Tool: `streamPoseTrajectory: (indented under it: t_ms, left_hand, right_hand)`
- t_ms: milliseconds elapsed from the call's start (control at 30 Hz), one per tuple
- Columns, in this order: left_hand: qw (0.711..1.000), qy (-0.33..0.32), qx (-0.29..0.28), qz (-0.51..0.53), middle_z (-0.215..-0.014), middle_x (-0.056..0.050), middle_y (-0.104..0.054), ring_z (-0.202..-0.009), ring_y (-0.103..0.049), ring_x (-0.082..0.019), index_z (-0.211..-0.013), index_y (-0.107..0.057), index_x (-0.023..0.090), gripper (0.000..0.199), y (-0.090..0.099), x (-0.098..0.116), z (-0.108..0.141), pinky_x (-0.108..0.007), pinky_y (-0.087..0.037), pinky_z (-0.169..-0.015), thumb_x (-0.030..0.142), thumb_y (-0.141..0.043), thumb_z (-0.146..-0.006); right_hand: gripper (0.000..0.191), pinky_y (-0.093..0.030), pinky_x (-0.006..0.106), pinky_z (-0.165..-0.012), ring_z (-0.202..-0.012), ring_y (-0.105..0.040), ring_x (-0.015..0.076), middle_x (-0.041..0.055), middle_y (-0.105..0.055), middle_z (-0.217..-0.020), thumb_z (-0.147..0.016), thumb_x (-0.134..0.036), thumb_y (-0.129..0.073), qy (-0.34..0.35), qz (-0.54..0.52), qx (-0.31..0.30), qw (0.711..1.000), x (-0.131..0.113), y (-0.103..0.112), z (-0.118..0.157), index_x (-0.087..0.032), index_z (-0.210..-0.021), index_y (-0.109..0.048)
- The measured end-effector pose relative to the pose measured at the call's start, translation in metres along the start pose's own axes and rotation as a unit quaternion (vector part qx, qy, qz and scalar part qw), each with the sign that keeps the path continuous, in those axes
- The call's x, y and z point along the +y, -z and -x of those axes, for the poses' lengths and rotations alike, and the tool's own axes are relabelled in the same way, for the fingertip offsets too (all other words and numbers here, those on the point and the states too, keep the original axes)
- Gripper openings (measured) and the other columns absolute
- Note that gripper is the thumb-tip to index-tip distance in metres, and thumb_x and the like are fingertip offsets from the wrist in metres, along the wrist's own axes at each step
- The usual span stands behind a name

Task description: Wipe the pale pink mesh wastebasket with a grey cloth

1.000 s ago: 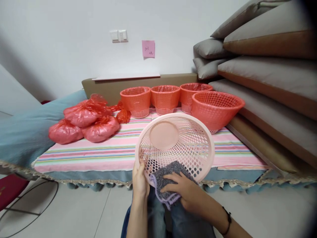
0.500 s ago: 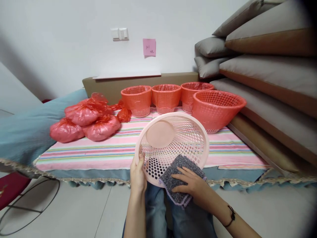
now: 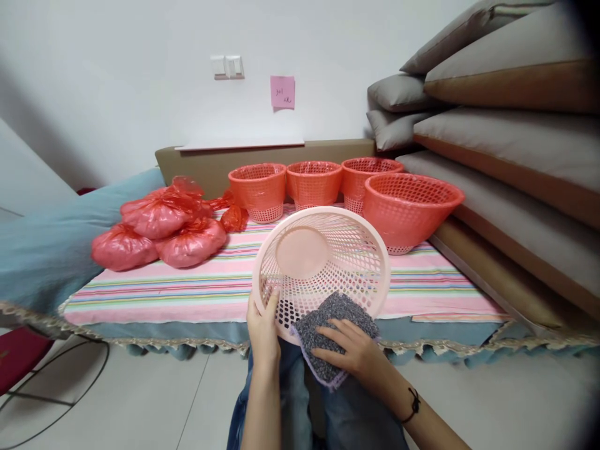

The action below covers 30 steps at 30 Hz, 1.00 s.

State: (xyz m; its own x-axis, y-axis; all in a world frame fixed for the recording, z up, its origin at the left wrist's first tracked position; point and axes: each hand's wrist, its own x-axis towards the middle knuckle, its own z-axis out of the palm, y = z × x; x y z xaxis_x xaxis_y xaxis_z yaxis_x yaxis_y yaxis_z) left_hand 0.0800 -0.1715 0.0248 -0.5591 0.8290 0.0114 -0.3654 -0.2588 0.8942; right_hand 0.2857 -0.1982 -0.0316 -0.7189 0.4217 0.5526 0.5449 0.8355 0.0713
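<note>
A pale pink plastic basket (image 3: 302, 253) with mesh walls is tipped toward me above my knees, its inside and solid round bottom showing. My left hand (image 3: 263, 322) grips its rim on the left, thumb inside the wall and the other fingers hidden behind. A folded grey cloth (image 3: 335, 312) with a purple edge lies over the near rim. My right hand (image 3: 354, 347) presses that cloth against the basket, fingers stretched over it; whether the thumb pinches the cloth is hidden.
Red baskets wrapped in plastic, such as this one (image 3: 412, 209), stand behind on a striped cloth (image 3: 187, 297). Tied red bags (image 3: 162, 215) are heaped at left. Grey-brown cushions (image 3: 510, 144) are stacked at right. A stool (image 3: 21, 356) is at lower left.
The pink basket has shifted slightly left and up, tilting a little. My right hand and the grey cloth have slid left along the near rim. My left hand keeps its grip.
</note>
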Motion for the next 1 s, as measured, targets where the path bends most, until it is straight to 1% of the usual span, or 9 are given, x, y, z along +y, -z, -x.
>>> streamPoseTrajectory:
  t_ms: [133,233,367,500,667,733,833,933,1000]
  left_hand:
    - [0.993,0.056,0.046,0.097,-0.149,-0.004,-0.055,-0.137,-0.052,-0.023,-0.139,-0.058,0.029,0.050,-0.014,-0.017,0.017,-0.038,-0.040,-0.114,0.030,-0.064,-0.090]
    - [0.983,0.097,0.037,0.148,-0.149,-0.004,-0.055,-0.136,-0.053,-0.021,-0.146,-0.051,0.029,0.051,-0.022,-0.024,0.024,-0.036,-0.040,-0.114,0.031,-0.055,-0.095]
    - [0.980,0.107,0.014,0.169,-0.149,-0.007,-0.055,-0.137,-0.051,-0.022,-0.143,-0.055,0.026,0.047,-0.019,-0.025,0.021,-0.035,-0.040,-0.114,0.032,-0.055,-0.096]
    - [0.980,0.122,-0.005,0.156,-0.152,-0.007,-0.052,-0.139,-0.049,-0.026,-0.144,-0.053,0.032,0.050,-0.010,-0.020,0.015,-0.043,-0.044,-0.111,0.038,-0.057,-0.095]
    - [0.983,0.130,-0.012,0.131,-0.153,-0.007,-0.050,-0.142,-0.045,-0.027,-0.142,-0.055,0.033,0.053,-0.006,-0.021,0.014,-0.046,-0.044,-0.110,0.041,-0.063,-0.090]
    - [0.986,0.120,-0.027,0.117,-0.151,-0.007,-0.053,-0.142,-0.045,-0.028,-0.139,-0.059,0.031,0.054,-0.006,-0.025,0.016,-0.045,-0.043,-0.112,0.042,-0.068,-0.087]
    - [0.988,0.114,-0.042,0.096,-0.147,-0.009,-0.057,-0.141,-0.047,-0.030,-0.136,-0.062,0.029,0.057,-0.005,-0.029,0.017,-0.046,-0.043,-0.112,0.047,-0.072,-0.082]
    - [0.989,0.112,-0.049,0.084,-0.149,-0.009,-0.055,-0.142,-0.045,-0.030,-0.137,-0.060,0.030,0.061,-0.003,-0.030,0.017,-0.047,-0.042,-0.112,0.051,-0.072,-0.081]
    - [0.990,0.114,-0.049,0.073,-0.151,-0.009,-0.052,-0.143,-0.044,-0.031,-0.139,-0.058,0.032,0.063,-0.001,-0.028,0.016,-0.049,-0.042,-0.112,0.053,-0.071,-0.081]
  right_hand:
    - [0.038,-0.055,0.047,-0.095,-0.119,-0.062,0.0274,0.0058,-0.068,-0.131,-0.096,-0.012,-0.054,-0.029,0.003,0.025,0.999,-0.006,-0.008,-0.006,-0.035,-0.124,-0.067]
    - [0.046,-0.053,0.047,-0.097,-0.122,-0.060,0.0278,0.0062,-0.066,-0.133,-0.094,-0.008,-0.052,-0.048,-0.017,0.015,0.999,-0.009,-0.011,-0.006,-0.036,-0.127,-0.066]
    - [0.065,-0.050,0.051,-0.102,-0.131,-0.054,0.0301,0.0049,-0.059,-0.144,-0.083,0.001,-0.051,-0.089,-0.073,-0.042,0.992,-0.013,-0.007,-0.004,-0.037,-0.133,-0.062]
    - [0.077,-0.042,0.058,-0.109,-0.139,-0.046,0.0330,0.0013,-0.058,-0.145,-0.069,0.005,-0.051,-0.148,-0.112,-0.125,0.975,-0.011,0.008,0.001,-0.039,-0.130,-0.066]
    - [0.083,-0.045,0.053,-0.108,-0.129,-0.057,0.0284,0.0027,-0.067,-0.135,-0.059,0.006,-0.043,-0.219,-0.136,-0.181,0.949,0.002,0.033,0.009,-0.035,-0.126,-0.070]
    - [0.085,-0.048,0.046,-0.105,-0.125,-0.060,0.0250,0.0051,-0.066,-0.135,-0.057,0.005,-0.040,-0.236,-0.159,-0.156,0.946,0.010,0.037,0.005,-0.029,-0.130,-0.067]
    - [0.085,-0.049,0.042,-0.105,-0.123,-0.061,0.0232,0.0084,-0.065,-0.137,-0.056,0.002,-0.040,-0.271,-0.205,-0.046,0.939,0.030,0.032,-0.015,-0.021,-0.135,-0.061]
    - [0.061,-0.053,0.040,-0.095,-0.106,-0.067,0.0255,0.0094,-0.074,-0.115,-0.067,-0.003,-0.043,-0.348,-0.242,0.070,0.903,0.057,0.014,-0.053,-0.019,-0.121,-0.066]
    - [0.051,-0.051,0.039,-0.095,-0.106,-0.067,0.0267,0.0120,-0.073,-0.114,-0.073,-0.005,-0.042,-0.401,-0.253,0.118,0.873,0.075,-0.006,-0.083,-0.017,-0.117,-0.066]
